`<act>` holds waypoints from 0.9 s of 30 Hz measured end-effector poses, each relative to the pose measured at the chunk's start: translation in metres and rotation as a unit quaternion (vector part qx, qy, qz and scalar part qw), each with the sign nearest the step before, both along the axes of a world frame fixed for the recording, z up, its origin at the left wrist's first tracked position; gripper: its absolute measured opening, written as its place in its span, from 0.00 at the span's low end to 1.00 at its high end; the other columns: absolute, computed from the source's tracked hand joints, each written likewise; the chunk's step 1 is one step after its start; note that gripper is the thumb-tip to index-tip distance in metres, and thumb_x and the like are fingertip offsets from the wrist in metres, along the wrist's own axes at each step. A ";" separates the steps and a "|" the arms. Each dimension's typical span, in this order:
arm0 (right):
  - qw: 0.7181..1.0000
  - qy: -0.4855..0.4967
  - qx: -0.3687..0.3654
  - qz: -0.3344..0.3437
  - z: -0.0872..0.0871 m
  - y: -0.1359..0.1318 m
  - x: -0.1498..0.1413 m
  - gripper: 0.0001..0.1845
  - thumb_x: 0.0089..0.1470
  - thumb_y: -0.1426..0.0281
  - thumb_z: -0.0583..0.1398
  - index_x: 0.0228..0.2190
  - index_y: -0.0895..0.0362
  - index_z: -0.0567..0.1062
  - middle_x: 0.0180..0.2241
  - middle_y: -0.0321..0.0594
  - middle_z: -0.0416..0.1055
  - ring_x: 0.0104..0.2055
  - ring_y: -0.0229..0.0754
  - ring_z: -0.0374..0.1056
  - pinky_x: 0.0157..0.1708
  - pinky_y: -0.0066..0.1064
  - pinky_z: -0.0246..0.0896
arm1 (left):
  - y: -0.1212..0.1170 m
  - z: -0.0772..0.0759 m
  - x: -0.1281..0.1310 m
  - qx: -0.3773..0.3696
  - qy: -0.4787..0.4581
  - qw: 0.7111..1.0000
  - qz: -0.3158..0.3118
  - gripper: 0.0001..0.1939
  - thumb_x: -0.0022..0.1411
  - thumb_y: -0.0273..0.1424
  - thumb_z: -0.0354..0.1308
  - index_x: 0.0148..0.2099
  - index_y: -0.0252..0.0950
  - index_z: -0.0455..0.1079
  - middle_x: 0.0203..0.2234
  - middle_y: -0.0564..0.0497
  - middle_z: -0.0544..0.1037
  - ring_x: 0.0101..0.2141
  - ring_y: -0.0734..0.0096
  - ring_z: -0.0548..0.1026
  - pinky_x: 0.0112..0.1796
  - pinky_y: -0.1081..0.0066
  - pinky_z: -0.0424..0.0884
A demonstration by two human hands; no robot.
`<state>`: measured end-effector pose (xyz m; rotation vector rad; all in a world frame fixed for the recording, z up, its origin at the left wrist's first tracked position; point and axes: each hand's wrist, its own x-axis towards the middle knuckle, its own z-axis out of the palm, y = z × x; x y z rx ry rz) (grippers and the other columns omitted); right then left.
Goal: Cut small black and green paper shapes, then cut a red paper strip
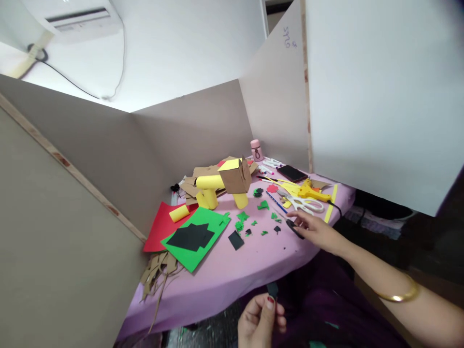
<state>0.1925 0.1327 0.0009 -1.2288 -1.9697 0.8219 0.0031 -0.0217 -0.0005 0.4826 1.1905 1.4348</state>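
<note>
My left hand point(260, 320) is low in front of the table edge, its fingers pinched on a small dark piece of paper point(272, 289). My right hand point(314, 229) reaches over the pink table point(235, 275), fingers curled on a black-handled tool point(294, 229) that lies on the tabletop, perhaps small scissors. Green paper scraps point(250, 220) and a black square point(236, 240) lie just left of that hand. Farther back stands a yellow and cardboard paper model point(224, 186).
Green sheet point(195, 237) with black paper on it overlaps a red sheet point(159, 227) at the left. White scissors point(306, 204), a yellow glue gun point(311, 192), a phone point(292, 173), markers and a pink bottle point(256, 150) sit at the back right. Partition boards enclose the table.
</note>
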 end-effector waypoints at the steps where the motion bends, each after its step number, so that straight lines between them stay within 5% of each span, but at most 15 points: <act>1: 0.999 0.044 -0.016 0.003 -0.004 -0.013 0.002 0.19 0.62 0.64 0.48 0.54 0.54 0.60 0.36 0.40 0.67 0.35 0.42 0.68 0.32 0.32 0.64 | 0.000 0.001 0.001 0.001 -0.003 1.000 0.002 0.20 0.28 0.41 0.74 0.19 0.31 0.74 0.12 0.53 0.75 0.13 0.82 0.68 0.17 0.82 0.64; 3: 0.989 0.128 -0.069 0.027 -0.012 -0.041 0.001 0.24 0.62 0.57 0.47 0.56 0.52 0.55 0.34 0.38 0.67 0.30 0.39 0.68 0.23 0.26 0.61 | -0.001 0.003 0.003 0.007 -0.004 1.000 0.005 0.19 0.29 0.41 0.74 0.19 0.31 0.74 0.13 0.53 0.75 0.14 0.81 0.68 0.17 0.81 0.64; 6: 0.840 0.399 -0.354 0.103 -0.019 -0.083 -0.008 0.27 0.46 0.51 0.63 0.42 0.55 0.70 0.24 0.33 0.65 0.17 0.30 0.58 0.15 0.20 0.46 | -0.003 0.004 0.006 0.020 0.001 1.000 0.004 0.19 0.31 0.41 0.73 0.20 0.31 0.73 0.13 0.52 0.76 0.14 0.81 0.69 0.18 0.81 0.63; 8: 0.771 0.470 -0.407 0.137 -0.017 -0.102 -0.017 0.25 0.45 0.51 0.64 0.37 0.57 0.72 0.24 0.33 0.66 0.17 0.28 0.58 0.16 0.19 0.46 | -0.004 0.005 0.007 0.031 0.014 0.999 0.002 0.19 0.33 0.41 0.73 0.21 0.31 0.73 0.14 0.52 0.76 0.15 0.81 0.68 0.19 0.81 0.62; 9: 0.760 0.480 -0.409 0.158 -0.014 -0.108 -0.021 0.24 0.46 0.52 0.64 0.38 0.57 0.72 0.25 0.35 0.68 0.18 0.29 0.61 0.17 0.20 0.47 | -0.006 0.006 0.007 0.036 0.024 0.999 0.001 0.19 0.34 0.41 0.73 0.21 0.31 0.73 0.14 0.53 0.75 0.15 0.81 0.68 0.19 0.81 0.62; 13: 0.791 0.462 -0.350 0.197 -0.001 -0.119 -0.035 0.20 0.50 0.58 0.64 0.41 0.55 0.67 0.25 0.32 0.68 0.20 0.31 0.63 0.21 0.22 0.51 | -0.010 0.010 0.008 0.058 0.073 0.996 -0.005 0.19 0.38 0.42 0.71 0.22 0.31 0.71 0.14 0.54 0.73 0.17 0.81 0.66 0.21 0.80 0.61; 22: 0.921 0.313 -0.219 0.076 0.017 -0.128 -0.046 0.19 0.45 0.71 0.64 0.39 0.53 0.63 0.27 0.32 0.65 0.31 0.39 0.61 0.31 0.29 0.57 | -0.015 0.005 0.011 0.098 0.158 0.981 -0.057 0.19 0.45 0.45 0.66 0.23 0.32 0.70 0.15 0.55 0.70 0.19 0.78 0.63 0.22 0.78 0.58; 27: 0.925 0.308 -0.213 0.068 0.023 -0.124 -0.040 0.18 0.43 0.72 0.61 0.38 0.53 0.63 0.26 0.32 0.63 0.31 0.40 0.63 0.30 0.30 0.58 | -0.017 0.009 0.010 0.052 0.132 0.987 -0.081 0.19 0.42 0.46 0.68 0.25 0.33 0.74 0.18 0.50 0.75 0.20 0.73 0.68 0.22 0.76 0.64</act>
